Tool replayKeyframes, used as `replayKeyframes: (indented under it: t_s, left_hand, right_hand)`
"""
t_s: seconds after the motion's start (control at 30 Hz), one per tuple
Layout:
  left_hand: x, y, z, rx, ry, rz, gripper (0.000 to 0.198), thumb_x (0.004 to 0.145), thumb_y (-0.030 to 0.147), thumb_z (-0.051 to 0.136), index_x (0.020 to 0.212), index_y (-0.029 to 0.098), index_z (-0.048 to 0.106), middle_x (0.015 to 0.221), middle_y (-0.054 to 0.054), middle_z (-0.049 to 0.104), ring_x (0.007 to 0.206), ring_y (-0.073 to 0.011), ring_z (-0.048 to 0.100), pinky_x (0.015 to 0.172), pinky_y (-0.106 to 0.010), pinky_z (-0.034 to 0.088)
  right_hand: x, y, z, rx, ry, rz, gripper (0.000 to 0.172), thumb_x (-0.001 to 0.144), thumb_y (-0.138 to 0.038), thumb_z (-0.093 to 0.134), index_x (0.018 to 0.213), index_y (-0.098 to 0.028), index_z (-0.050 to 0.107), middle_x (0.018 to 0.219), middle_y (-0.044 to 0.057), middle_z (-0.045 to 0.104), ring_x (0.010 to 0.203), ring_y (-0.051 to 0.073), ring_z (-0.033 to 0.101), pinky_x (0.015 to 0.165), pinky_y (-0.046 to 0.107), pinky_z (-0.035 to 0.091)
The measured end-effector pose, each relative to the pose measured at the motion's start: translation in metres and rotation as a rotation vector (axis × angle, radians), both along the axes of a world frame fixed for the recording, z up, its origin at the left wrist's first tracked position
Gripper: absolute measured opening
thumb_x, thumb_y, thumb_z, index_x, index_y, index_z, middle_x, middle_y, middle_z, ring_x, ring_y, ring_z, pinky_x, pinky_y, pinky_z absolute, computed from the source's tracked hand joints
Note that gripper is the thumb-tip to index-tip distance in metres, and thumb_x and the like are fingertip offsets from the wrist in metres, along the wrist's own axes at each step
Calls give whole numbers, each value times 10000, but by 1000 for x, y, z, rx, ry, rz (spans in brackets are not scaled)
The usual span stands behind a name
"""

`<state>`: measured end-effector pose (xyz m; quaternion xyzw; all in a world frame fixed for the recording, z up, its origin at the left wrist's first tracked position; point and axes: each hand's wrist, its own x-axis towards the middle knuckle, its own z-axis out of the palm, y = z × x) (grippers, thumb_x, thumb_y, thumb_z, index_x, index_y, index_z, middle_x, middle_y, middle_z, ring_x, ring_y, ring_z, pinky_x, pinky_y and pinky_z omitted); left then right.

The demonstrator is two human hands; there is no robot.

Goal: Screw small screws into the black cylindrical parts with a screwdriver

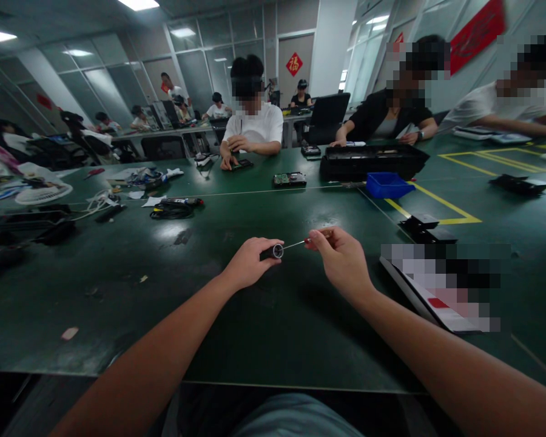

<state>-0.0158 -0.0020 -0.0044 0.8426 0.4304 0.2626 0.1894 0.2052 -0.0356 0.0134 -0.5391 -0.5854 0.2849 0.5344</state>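
My left hand [250, 260] is closed round a small black cylinder with a silver end [275, 250], held just above the green table [273, 340]. My right hand [339, 255] pinches a thin metal rod with a reddish tip [298, 244]. The rod's free end points into the cylinder's silver end. Both hands are close together at the table's middle, a little in front of me.
A flat device [437, 291] lies right of my right hand, with black parts [425, 226] and a blue bin [386, 184] behind it. Cables [173, 209], a circuit board [290, 179] and a long black tray [373, 161] lie further back. Several people sit across the table.
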Motion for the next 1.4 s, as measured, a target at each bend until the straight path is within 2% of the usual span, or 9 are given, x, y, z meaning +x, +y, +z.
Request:
replayKeyframes:
  t_s: [0.2, 0.43, 0.67, 0.87, 0.97, 1.03, 1.13, 1.27, 1.4]
  left_hand:
    - [0, -1, 3, -22, -25, 18, 391, 892, 246, 707, 1280, 239, 658, 1194, -49, 704, 1099, -235, 612, 1005, -419, 438]
    - [1, -1, 3, -5, -11, 17, 382, 883, 231, 716, 1261, 243, 668, 1130, -36, 715, 1048, -228, 618, 959, -397, 451]
    - [0, 0, 1, 4, 0, 0, 376, 878, 223, 716, 1251, 232, 671, 1170, -50, 713, 1093, -236, 619, 1000, -416, 442]
    - [-1, 1, -1, -2, -2, 2, 387, 880, 234, 707, 1265, 241, 666, 1189, -55, 704, 1115, -240, 613, 1026, -437, 437]
    - [-1, 0, 1, -25, -4, 16, 382, 883, 234, 700, 1264, 243, 667, 1167, -55, 703, 1092, -242, 619, 1006, -434, 451]
    - [0, 0, 2, -44, -17, 33, 379, 891, 237, 692, 1269, 239, 663, 1152, -57, 703, 1078, -240, 625, 994, -423, 460]
    - [0, -2, 4, -56, -36, 52, 384, 891, 237, 693, 1274, 231, 660, 1152, -59, 700, 1080, -238, 626, 992, -410, 462]
    - [0, -1, 4, -19, -49, 17, 387, 898, 231, 689, 1283, 236, 651, 1185, -56, 697, 1108, -233, 619, 1010, -409, 449]
    - [-3, 5, 5, 123, 11, -35, 348, 945, 207, 618, 1287, 261, 647, 1237, -46, 683, 1164, -222, 588, 1058, -434, 398]
  right_hand:
    - [-1, 0, -1, 2, 24, 53, 312, 905, -491, 638, 915, -186, 700, 839, 70, 777, 752, 210, 703, 696, 341, 492]
    - [2, -2, 2, 4, -180, -25, 407, 869, -569, 655, 672, -215, 620, 572, -2, 648, 530, 160, 573, 569, 307, 405]
    - [0, -3, -1, 61, -148, 172, 135, 914, -353, 581, 907, -221, 608, 742, 1, 666, 684, 175, 634, 652, 306, 459]
    - [0, -4, -2, -4, -122, 181, 403, 1022, -496, 380, 936, -220, 660, 628, -10, 587, 621, 176, 589, 638, 328, 441]
    - [0, -3, -6, 6, -113, 162, 316, 1019, -439, 397, 1072, -232, 631, 665, -18, 576, 648, 180, 586, 642, 332, 446]
    - [-1, -2, -9, 19, -45, 159, 240, 985, -393, 466, 1131, -241, 580, 764, -5, 625, 727, 189, 615, 691, 343, 478]
    - [-2, 1, -11, 17, 131, 162, 223, 923, -402, 562, 1070, -234, 574, 887, 30, 678, 824, 200, 650, 789, 377, 522]
    - [-4, 6, -11, -31, 340, 183, 273, 887, -478, 616, 952, -214, 644, 840, 38, 674, 784, 193, 647, 807, 395, 543]
    - [-5, 12, -16, -132, 542, 177, 305, 875, -522, 620, 890, -217, 636, 786, 28, 654, 725, 184, 640, 761, 387, 567]
